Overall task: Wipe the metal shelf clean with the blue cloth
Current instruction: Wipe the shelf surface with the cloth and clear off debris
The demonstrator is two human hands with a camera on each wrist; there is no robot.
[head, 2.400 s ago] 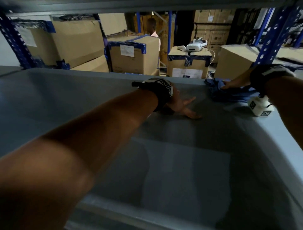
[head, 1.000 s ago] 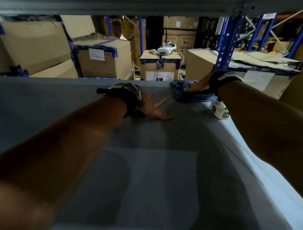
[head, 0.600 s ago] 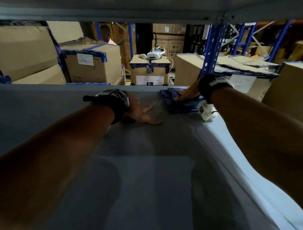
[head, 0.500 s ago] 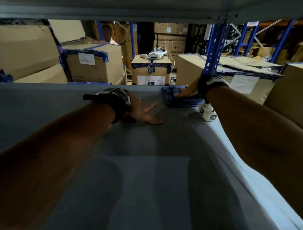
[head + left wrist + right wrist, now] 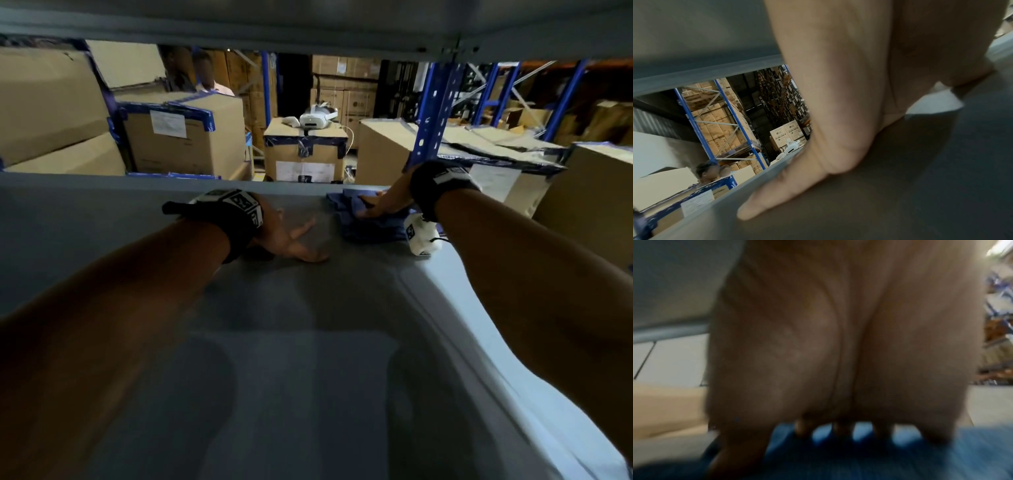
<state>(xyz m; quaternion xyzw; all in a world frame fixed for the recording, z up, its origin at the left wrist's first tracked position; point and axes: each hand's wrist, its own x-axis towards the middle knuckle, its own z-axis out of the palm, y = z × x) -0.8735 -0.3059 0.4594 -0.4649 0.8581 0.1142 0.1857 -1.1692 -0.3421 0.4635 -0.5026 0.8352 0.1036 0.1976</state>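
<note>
The grey metal shelf (image 5: 308, 359) stretches away from me under a second shelf board above. A crumpled blue cloth (image 5: 363, 222) lies near the far edge, right of centre. My right hand (image 5: 380, 205) presses flat on the blue cloth (image 5: 859, 459) with straight fingers (image 5: 840, 430); that wrist view is blurred. My left hand (image 5: 294, 240) rests flat on the bare shelf (image 5: 900, 186) to the left of the cloth, fingers spread, thumb (image 5: 772, 199) near the far edge.
A blue upright post (image 5: 431, 113) stands at the far right corner. Beyond the far edge are cardboard boxes (image 5: 185, 137), one carrying a white headset (image 5: 317, 118), and a person (image 5: 209, 75) further back. The upper shelf board (image 5: 308, 20) hangs close overhead.
My right hand has slid the blue cloth leftward along the far edge, from beside the blue post toward the centre. My left hand has stayed planted.
</note>
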